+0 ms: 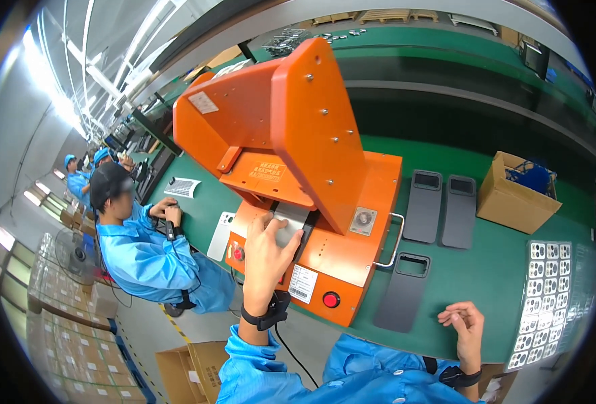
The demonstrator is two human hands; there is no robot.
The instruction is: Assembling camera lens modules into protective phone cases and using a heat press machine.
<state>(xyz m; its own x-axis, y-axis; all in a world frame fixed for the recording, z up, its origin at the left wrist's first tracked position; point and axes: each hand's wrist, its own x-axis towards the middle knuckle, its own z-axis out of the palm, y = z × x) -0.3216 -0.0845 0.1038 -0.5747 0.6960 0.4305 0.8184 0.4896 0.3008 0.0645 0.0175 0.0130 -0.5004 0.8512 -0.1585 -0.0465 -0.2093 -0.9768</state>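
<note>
My left hand (266, 252) reaches into the front opening of an orange press machine (311, 128). Its fingers and thumb are spaced across a flat silver-grey panel (288, 224) in the slot and touch it. The hand covers part of that panel. Over the right part of the green table, my right hand (465, 328) hovers with loosely bent fingers and nothing in them. Nearest to it is a dark grey phone-shaped panel (400, 299) with a cutout at its far end. Two similar panels, one (423, 209) beside the other (458, 215), lie farther back.
A red button (331, 299) and a metal handle (391, 246) are on the machine. An open cardboard box (513, 195) holds blue material. At right lies a sheet of camera-ring parts (544, 303). A white panel (220, 236) lies left; a co-worker (146, 249) sits beyond.
</note>
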